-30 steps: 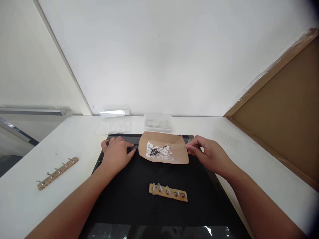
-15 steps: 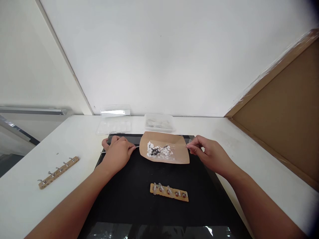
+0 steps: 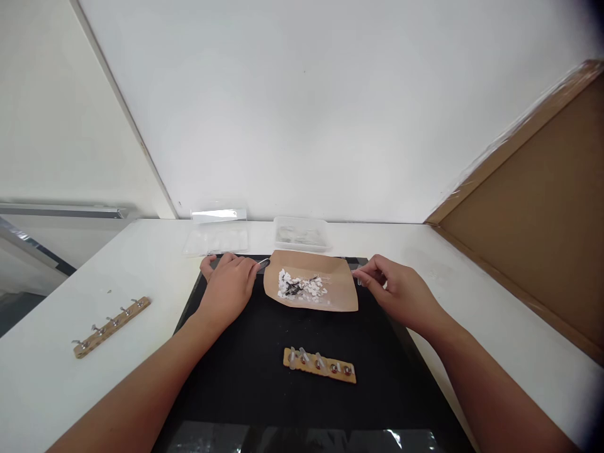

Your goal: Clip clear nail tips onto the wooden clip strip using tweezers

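The dark marks along the wooden strip [image 3: 112, 328] on the counter [image 3: 155, 264] to my left are too small for me to read. Behind the black board [image 3: 245, 384], the contents of the clear box [image 3: 302, 235] blur together, and the clear case [image 3: 216, 241] beside it is hard to make out; the brown cardboard [image 3: 528, 239] is cut off at the right. My left hand [image 3: 229, 280] has thumb and fingers closed on a slim tool [image 3: 263, 264], mostly hidden, its shiny end at the upper left corner of the brown paper tray [image 3: 340, 301]. My right hand [image 3: 399, 286] pinches a small pale piece [image 3: 360, 282] at the tray's right edge. White and black bits [image 3: 302, 287] lie in the tray, and a second wooden strip [image 3: 325, 371] rests on the board, nearer me
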The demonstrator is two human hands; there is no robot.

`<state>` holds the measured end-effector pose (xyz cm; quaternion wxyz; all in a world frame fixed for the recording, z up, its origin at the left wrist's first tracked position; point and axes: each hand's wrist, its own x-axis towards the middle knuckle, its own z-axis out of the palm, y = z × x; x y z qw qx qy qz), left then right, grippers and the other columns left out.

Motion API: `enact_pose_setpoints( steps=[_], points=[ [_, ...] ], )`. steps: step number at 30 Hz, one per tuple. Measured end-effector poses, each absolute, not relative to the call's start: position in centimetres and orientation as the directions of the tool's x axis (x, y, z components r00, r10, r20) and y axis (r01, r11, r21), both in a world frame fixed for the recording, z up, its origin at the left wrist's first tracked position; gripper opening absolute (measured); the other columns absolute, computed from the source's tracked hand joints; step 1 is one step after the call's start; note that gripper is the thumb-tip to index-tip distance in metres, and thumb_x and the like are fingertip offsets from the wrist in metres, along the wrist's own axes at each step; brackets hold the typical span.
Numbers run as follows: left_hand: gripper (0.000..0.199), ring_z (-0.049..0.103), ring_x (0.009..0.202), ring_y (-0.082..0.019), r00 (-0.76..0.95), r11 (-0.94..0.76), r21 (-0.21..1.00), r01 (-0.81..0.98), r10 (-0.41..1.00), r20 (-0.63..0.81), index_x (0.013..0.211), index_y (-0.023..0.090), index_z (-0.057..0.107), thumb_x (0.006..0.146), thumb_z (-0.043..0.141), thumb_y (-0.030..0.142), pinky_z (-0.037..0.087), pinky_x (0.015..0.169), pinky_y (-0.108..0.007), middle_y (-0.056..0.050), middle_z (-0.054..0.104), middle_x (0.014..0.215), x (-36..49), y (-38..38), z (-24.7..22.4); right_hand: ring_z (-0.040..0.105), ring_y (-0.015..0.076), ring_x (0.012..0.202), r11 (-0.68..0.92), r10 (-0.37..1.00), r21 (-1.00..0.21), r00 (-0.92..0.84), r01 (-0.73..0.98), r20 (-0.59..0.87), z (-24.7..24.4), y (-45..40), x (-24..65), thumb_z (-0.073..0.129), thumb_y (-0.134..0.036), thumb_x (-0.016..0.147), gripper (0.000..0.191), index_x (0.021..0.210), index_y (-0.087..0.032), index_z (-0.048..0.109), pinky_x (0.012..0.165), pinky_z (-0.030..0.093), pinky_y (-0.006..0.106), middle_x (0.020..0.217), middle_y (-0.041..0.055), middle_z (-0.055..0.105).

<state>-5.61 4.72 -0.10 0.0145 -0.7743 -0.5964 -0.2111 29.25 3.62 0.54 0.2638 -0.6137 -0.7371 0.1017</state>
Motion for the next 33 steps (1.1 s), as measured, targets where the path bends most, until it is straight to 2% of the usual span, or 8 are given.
enact_pose_setpoints(
  steps=[4,11,14,17,21,25,28,33],
  points=[
    [0.035,0.064,0.096,-0.027,0.212,-0.294,0.235,0.927,0.924,0.32,0.093,0.02,0.065,0.11,0.036,0.033,0.023,0.108,-0.058,-0.005,0.073,0.085,-5.2,4.6,-0.4,0.062,0.0207,0.064,0.16,0.968,-0.448,-0.051,0.88,0.245,0.2,3.8,29.6,0.056,-0.056,0.098,0.033,0.085,-0.026,0.06,0.056,0.041,0.033,0.077,0.0017,0.072],
    [0.036,0.064,0.085,-0.025,0.222,-0.276,0.278,0.92,0.952,0.211,0.108,0.019,0.063,0.11,0.03,0.035,0.032,0.099,-0.05,-0.006,0.068,0.087,-4.9,4.6,-0.6,0.066,0.0211,0.074,0.202,0.976,-0.492,-0.135,0.847,0.168,-0.5,4.1,29.2,0.056,-0.053,0.099,0.029,0.089,-0.027,0.064,0.063,0.046,0.033,0.088,0.0015,0.075],
    [0.033,0.065,0.087,-0.025,0.252,-0.306,0.301,0.903,0.946,0.205,0.121,0.02,0.059,0.11,0.031,0.034,0.033,0.1,-0.05,-0.005,0.069,0.088,-4.8,4.4,-0.6,0.066,0.0213,0.074,0.209,0.976,-0.49,-0.15,0.847,0.158,-0.5,4.1,29.2,0.056,-0.051,0.099,0.027,0.089,-0.027,0.063,0.064,0.046,0.033,0.087,0.0016,0.075],
    [0.032,0.066,0.093,-0.027,0.3,-0.353,0.281,0.893,0.93,0.213,0.124,0.021,0.057,0.11,0.031,0.031,0.035,0.102,-0.051,-0.006,0.069,0.091,-4.7,4.3,-0.6,0.065,0.0209,0.072,0.201,0.978,-0.491,-0.148,0.848,0.146,-0.5,4.1,29.3,0.057,-0.05,0.099,0.026,0.089,-0.026,0.063,0.063,0.045,0.033,0.086,0.0015,0.074],
    [0.031,0.067,0.098,-0.029,0.33,-0.367,0.303,0.879,0.929,0.167,0.125,0.021,0.056,0.11,0.032,0.035,0.046,0.086,-0.04,-0.01,0.071,0.1,-4.8,4.3,-0.4,0.064,0.0203,0.071,0.196,0.98,-0.482,-0.159,0.854,0.117,-0.6,4.0,29.3,0.056,-0.047,0.098,0.023,0.089,-0.026,0.062,0.062,0.044,0.032,0.083,0.001,0.072],
    [0.031,0.071,0.091,-0.029,0.341,-0.364,0.281,0.888,0.931,0.127,0.128,0.023,0.054,0.11,0.031,0.036,0.047,0.072,-0.036,-0.008,0.074,0.099,-4.9,4.3,-0.4,0.063,0.0198,0.07,0.202,0.979,-0.492,-0.167,0.847,0.115,-0.9,4.1,29.3,0.056,-0.046,0.099,0.023,0.089,-0.026,0.061,0.061,0.044,0.032,0.082,0.001,0.072],
    [0.031,0.072,0.093,-0.029,0.337,-0.367,0.28,0.887,0.929,0.15,0.127,0.025,0.055,0.111,0.032,0.037,0.049,0.073,-0.036,-0.007,0.075,0.103,-4.9,4.3,-0.4,0.063,0.0199,0.071,0.218,0.976,-0.499,-0.18,0.839,0.124,-1.1,4.1,29.3,0.056,-0.047,0.099,0.024,0.089,-0.026,0.062,0.062,0.044,0.032,0.083,0.0008,0.072],
    [0.034,0.071,0.103,-0.029,0.33,-0.376,0.34,0.862,0.925,0.186,0.128,0.024,0.059,0.109,0.035,0.038,0.052,0.084,-0.039,-0.009,0.075,0.11,-4.9,4.3,-0.7,0.063,0.0199,0.072,0.237,0.971,-0.519,-0.192,0.821,0.14,-0.8,4.0,28.9,0.057,-0.045,0.098,0.022,0.089,-0.026,0.063,0.064,0.045,0.032,0.083,0.0007,0.072]
  ],
)
